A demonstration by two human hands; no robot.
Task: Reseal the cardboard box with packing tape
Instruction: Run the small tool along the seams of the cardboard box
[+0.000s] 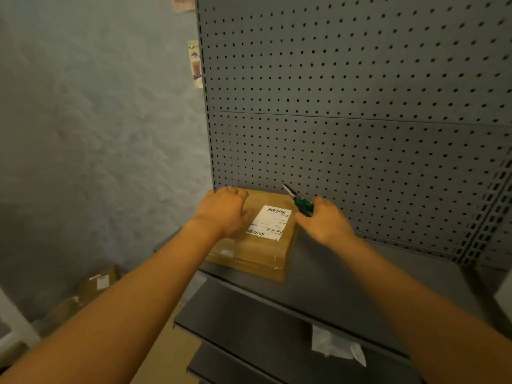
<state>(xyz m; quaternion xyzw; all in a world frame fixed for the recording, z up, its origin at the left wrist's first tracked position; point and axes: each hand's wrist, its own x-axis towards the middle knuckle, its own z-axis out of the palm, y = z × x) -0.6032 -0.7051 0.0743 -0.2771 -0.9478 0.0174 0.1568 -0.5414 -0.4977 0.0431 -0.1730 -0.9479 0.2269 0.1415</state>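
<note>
1. Grey metal shelving (327, 275) with a perforated back panel (360, 92) stands against a pale textured wall (83, 120); the cardboard box (257, 245) sits on the top shelf, close to the panel.
2. The right hand (322, 220) has its fingers curled round the green handles of a pair of scissors (300, 202), blades closed and pointing up and away, just beside the box's right edge.
3. The left hand (225, 210) rests on the box's far left top, fingers bent over the back edge; whether it truly grips or only steadies cannot be told.
4. Clear tape seems to glint along the near edges of the box, so the seal looks largely done; no tape roll is in view.
5. Risks, as a judgement: the scissor tips could nick the cardboard or the other hand if swung across, and a loose tape end could lift if not pressed down.
6. A white shipping label (270, 221) with barcodes lies on the lid; its text is too small to read. Another labelled box (97, 282) lies on the floor, and crumpled white paper (336, 346) sits on a lower shelf.
</note>
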